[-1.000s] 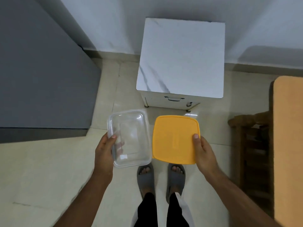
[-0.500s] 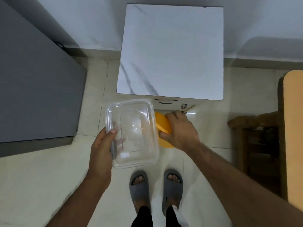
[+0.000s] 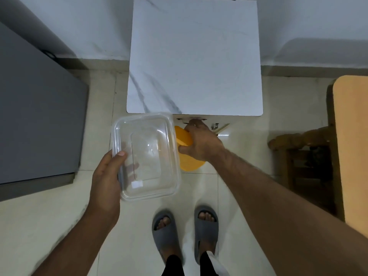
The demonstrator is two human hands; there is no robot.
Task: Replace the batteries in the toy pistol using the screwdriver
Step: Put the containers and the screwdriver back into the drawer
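The left hand (image 3: 106, 177) grips a clear container (image 3: 146, 156) by its left rim. The right hand (image 3: 200, 143) clutches an orange lid (image 3: 186, 150), fingertips at the cabinet (image 3: 195, 56) front.

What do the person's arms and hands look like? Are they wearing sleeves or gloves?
Both arms are bare, with no sleeves in view. The left hand and right hand wear no gloves, and no rings, watch or bracelets show. Short fingernails show on the left thumb.

1. Pale glossy floor tiles (image 3: 49, 226) spread below the hands.
2. White marble-topped cabinet (image 3: 195, 56) straight ahead, against the white wall (image 3: 89, 22).
3. Grey furniture block (image 3: 35, 126) out left.
4. Wooden chair (image 3: 302, 156) and orange tabletop (image 3: 352, 146) out right.
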